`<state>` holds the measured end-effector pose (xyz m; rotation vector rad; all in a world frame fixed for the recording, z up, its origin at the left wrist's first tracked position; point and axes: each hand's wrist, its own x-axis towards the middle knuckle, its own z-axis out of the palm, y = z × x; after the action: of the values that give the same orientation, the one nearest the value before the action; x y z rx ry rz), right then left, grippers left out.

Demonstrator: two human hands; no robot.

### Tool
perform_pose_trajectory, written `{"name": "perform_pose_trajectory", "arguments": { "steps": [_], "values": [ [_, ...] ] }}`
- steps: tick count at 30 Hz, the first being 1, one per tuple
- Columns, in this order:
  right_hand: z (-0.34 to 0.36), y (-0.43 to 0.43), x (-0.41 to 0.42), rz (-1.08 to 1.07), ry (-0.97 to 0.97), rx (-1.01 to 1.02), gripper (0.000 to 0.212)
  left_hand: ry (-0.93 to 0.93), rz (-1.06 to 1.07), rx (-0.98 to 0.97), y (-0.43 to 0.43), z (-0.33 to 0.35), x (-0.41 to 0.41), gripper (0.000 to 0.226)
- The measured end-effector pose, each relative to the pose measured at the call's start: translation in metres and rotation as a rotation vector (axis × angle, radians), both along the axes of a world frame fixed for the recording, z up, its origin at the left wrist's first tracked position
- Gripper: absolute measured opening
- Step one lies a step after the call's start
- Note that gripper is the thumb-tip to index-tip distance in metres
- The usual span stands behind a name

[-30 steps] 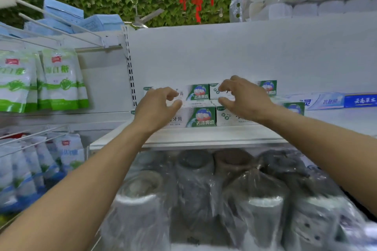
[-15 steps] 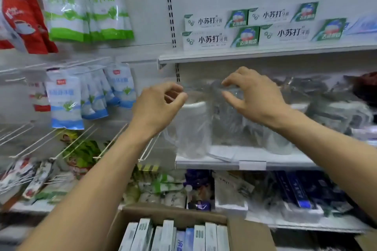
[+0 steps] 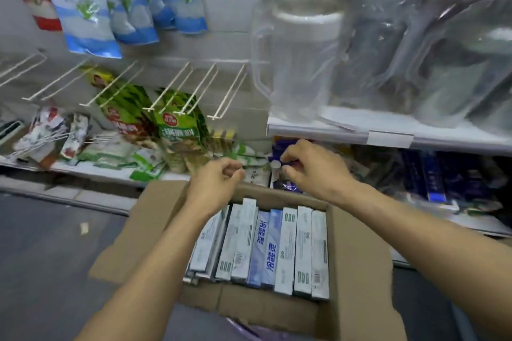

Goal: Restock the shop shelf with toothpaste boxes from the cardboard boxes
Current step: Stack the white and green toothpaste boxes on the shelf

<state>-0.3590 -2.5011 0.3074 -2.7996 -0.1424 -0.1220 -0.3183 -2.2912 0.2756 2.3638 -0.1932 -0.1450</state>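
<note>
Toothpaste boxes [image 3: 266, 243] stand packed on edge in the open cardboard box [image 3: 357, 257], just below the fingers [image 3: 231, 166]. Left hand [image 3: 213, 188] and right hand [image 3: 315, 174] hover over its far edge, fingers loosely curled, holding nothing. Shelf [image 3: 332, 130] with bagged jugs [image 3: 302, 55] above them.

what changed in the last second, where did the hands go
Both hands let go of the stock on the upper shelf and dropped low, the view tilting down with them. The left hand and right hand now hover, loosely curled and empty, over the far edge of the open cardboard box. Unchanged: the hands' curled pose. The toothpaste boxes in it stand untouched.
</note>
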Motion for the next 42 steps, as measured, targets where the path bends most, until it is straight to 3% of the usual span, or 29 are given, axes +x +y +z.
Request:
{"name": "perform_pose_trajectory", "arguments": {
  "steps": [7,11,19,25,29,33,36,39,42],
  "values": [
    [-0.161,0.022,0.007,-0.129,0.445,0.216,0.016,0.375,0.171,0.081,0.032,-0.149,-0.018,0.042],
    [-0.232,0.025,-0.004,-0.287,0.685,0.287,0.030,0.423,0.172,0.218,0.042,-0.208,-0.020,0.053],
    [-0.281,0.074,0.010,-0.200,0.582,0.232,0.038,0.190,0.157,0.604,0.060,-0.262,0.005,0.053],
    [-0.300,0.124,0.024,-0.382,0.785,0.326,0.108,0.079,0.171,0.664,0.058,-0.273,0.011,0.053],
    [-0.315,0.136,0.021,-0.497,0.784,0.424,0.105,0.132,0.135,0.753,0.054,-0.273,0.011,0.065],
    [-0.309,0.126,0.021,-0.512,0.820,0.501,0.084,0.178,0.090,0.911,0.051,-0.268,0.018,0.053],
    [-0.304,0.112,0.021,-0.535,0.817,0.552,0.067,0.316,0.167,0.713,0.055,-0.256,0.024,0.050],
    [-0.290,0.097,0.016,-0.539,0.829,0.692,0.046,0.535,0.346,0.275,0.060,-0.242,0.018,0.049],
    [-0.260,0.081,0.010,-0.502,0.823,0.845,0.042,0.612,0.478,-0.117,0.057,-0.224,-0.001,0.029]
  ]
}}
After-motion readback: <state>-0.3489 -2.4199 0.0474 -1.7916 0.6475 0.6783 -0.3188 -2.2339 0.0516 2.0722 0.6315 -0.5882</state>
